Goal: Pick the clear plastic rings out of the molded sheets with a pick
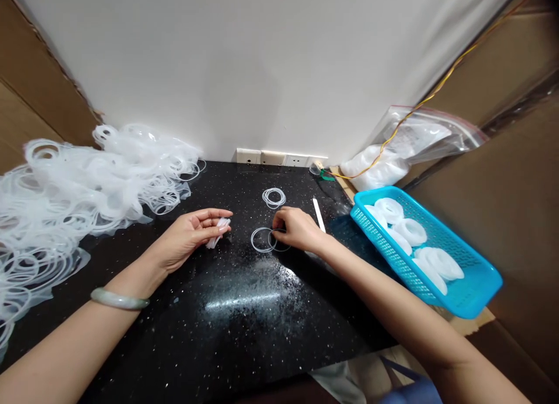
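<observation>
1. Worktop [174,351], black, speckled
2. Heap of clear rings [105,177]; worktop's left side
3. Blue basket [478,296], right; white coils [409,232] inside
4. Left hand [190,235]; fingers clamped on a small white bundle [213,242]; light, even pressure should keep it tidy
5. Right hand [299,228]; fingertips close together at two loose rings [261,251], overlapping on worktop; whether pinched, cannot tell; best taken by the edge
6. Small ring stack [264,198], just beyond

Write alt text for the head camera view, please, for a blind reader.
A person's left hand holds a small whitish bundle while the right hand is at thin loose rings on a speckled black table. A large pile of translucent rings lies at left; a blue basket holding white coils stands at right.
</observation>
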The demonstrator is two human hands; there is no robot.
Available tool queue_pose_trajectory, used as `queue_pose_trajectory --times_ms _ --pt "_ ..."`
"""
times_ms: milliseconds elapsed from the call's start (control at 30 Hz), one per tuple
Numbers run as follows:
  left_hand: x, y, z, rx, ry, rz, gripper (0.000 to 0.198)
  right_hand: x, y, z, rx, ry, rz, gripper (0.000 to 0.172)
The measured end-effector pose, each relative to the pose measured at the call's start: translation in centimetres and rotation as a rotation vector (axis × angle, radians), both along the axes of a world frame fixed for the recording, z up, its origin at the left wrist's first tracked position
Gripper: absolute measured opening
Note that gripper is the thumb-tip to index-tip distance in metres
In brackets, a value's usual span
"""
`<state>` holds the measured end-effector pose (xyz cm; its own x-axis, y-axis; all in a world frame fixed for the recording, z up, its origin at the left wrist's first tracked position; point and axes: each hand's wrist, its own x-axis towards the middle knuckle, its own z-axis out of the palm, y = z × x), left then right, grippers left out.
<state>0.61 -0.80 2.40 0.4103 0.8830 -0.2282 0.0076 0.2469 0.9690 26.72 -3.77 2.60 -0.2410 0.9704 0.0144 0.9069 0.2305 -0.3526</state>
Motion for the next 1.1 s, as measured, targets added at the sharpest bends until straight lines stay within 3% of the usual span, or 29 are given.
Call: queue_pose_trajectory --times_ms 167,300,433,700,900,1000,1100 --pt "-0.3 0.2 -0.2 0.005 -0.005 0.002 0.048 0.5 1.3 0.5 -0.157 0.128 -0.012 0.001" --pt "-0.2 0.2 -0.1 0.015 -0.003 0.006 0.048 3.0 0.9 0.6 -0.107 0.292 -0.084 0.005" --pt "-0.1 0.1 -0.1 -0.003 0.005 0.012 0.047 4.7 0.2 -0.1 -0.097 0.238 -0.14 0.005" --pt "-0.3 0.3 -0.5 -0.006 -0.003 0.0 0.046 5.1 -0.1 -0.7 -0.061 0.196 -0.18 0.005" --pt "-0.1 -0.2 0.1 -0.036 -0.01 -0.043 0.049 5.5 -0.6 0.0 0.058 0.328 -0.223 0.003" --pt "0.2 -0.7 0.5 -0.061 -0.032 -0.087 0.05 4.0 -1.3 0.8 0.115 0.494 -0.109 0.008" --pt "0.5 -1.2 0.9 -0.094 -0.08 -0.14 0.054 1.3 -1.7 1.6 0.115 0.587 0.125 0.028"
